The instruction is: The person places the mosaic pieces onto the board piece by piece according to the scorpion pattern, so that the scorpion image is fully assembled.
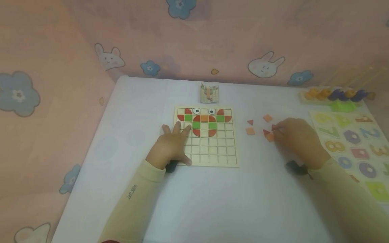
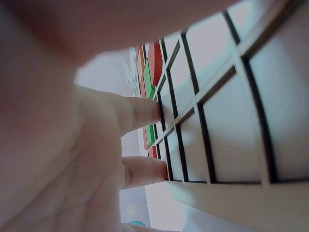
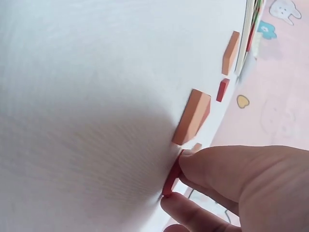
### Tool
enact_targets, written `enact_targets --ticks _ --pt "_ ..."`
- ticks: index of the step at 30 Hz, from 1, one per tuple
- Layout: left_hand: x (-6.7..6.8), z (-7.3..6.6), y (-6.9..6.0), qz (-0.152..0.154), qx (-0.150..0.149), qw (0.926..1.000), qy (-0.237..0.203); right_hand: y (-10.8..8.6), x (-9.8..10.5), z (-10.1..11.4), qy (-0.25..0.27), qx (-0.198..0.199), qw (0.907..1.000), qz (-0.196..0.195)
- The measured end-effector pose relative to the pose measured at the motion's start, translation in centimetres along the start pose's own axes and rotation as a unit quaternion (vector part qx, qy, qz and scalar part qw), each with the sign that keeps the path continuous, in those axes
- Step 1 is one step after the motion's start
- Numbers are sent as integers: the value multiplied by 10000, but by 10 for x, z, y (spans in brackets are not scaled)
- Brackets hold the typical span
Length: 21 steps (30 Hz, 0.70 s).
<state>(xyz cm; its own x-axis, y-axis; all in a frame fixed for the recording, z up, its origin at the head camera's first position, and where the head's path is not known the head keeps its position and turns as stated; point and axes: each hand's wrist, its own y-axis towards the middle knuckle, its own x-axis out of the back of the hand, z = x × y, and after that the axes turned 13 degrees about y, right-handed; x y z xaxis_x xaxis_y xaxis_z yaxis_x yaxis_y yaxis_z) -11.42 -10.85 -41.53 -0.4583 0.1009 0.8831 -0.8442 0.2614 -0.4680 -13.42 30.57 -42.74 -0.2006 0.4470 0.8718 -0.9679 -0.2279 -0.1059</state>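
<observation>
One white table (image 1: 200, 202), pink wall (image 1: 188, 44); left hand (image 1: 170, 145) spread, right hand (image 1: 299, 140) pinching red piece (image 3: 171, 181).

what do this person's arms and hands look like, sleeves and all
The left hand and right hand are ungloved. A long pale beige fabric left sleeve bears small dark lettering; the matching right sleeve shows none. A small black object shows at each wrist.

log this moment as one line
left hand: rests on grid board | right hand: pinches red tile | loose alongside: orange squares, red triangles
</observation>
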Motion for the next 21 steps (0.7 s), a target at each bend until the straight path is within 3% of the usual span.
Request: enact_targets --ticks 6,12,21 --pt "-1 1 0 13 6 10000 26 0 3 9 75 -320 9994 129" --pt "-1 1 1 -13 -10 10000 71 -1 0 11 -152 -67 9998 -101" --pt "-1 0 0 -52 -36 9999 115 -3 -4 12 106 -341 9992 -183"
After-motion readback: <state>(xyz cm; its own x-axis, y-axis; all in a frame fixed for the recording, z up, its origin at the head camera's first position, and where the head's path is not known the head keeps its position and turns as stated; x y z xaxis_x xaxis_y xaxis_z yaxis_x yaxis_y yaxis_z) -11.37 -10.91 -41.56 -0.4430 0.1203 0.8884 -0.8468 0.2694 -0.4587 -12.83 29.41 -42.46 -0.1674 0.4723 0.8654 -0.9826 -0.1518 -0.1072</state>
